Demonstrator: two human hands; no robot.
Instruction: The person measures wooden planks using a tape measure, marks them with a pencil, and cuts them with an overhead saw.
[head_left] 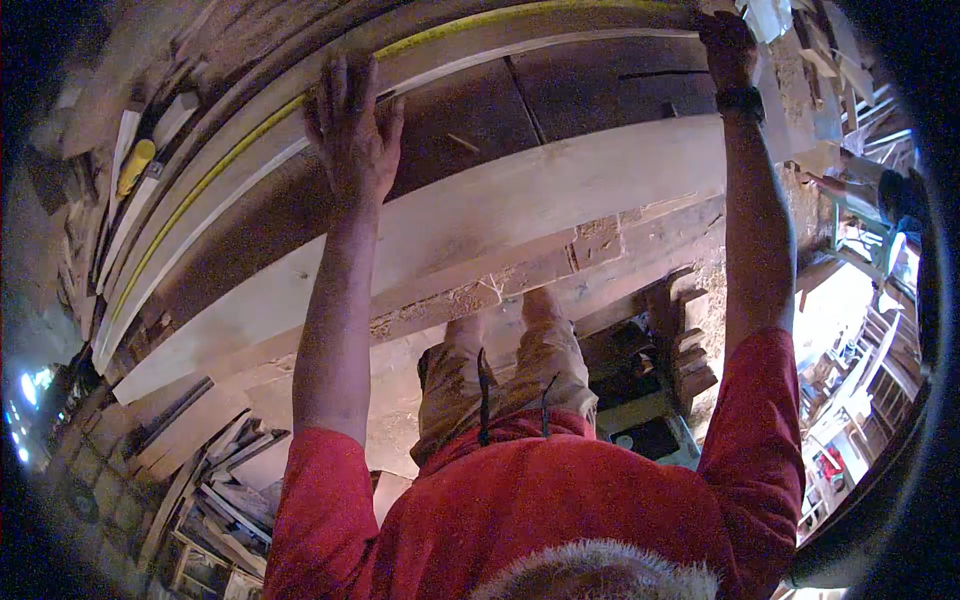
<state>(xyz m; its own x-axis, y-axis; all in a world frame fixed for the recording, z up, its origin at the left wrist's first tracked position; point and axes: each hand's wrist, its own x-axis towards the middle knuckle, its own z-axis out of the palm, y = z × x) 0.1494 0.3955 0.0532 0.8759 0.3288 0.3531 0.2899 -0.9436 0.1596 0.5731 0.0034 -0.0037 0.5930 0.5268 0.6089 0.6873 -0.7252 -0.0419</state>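
Note:
A yellow tape measure (440,37) lies stretched along a long wooden board (480,50). My left hand (352,125) rests palm down across the board and the tape, with its fingers extended and the thumb apart. Further along, my right hand (730,50) is at the board's right end, where the tape's yellow strip meets it. A dark band circles that wrist. Shadow hides the right fingers, so their grip is unclear. Nearer my body, a wide pale plank (480,205) lies beneath my forearms, with a gap between it and the measured board.
Offcuts and a yellow cylindrical object (136,167) lie at the left. Scrap wood (225,500) is piled at lower left. More timber pieces (850,70) stand at upper right. Another person (895,195) is at the right edge, near a bright opening.

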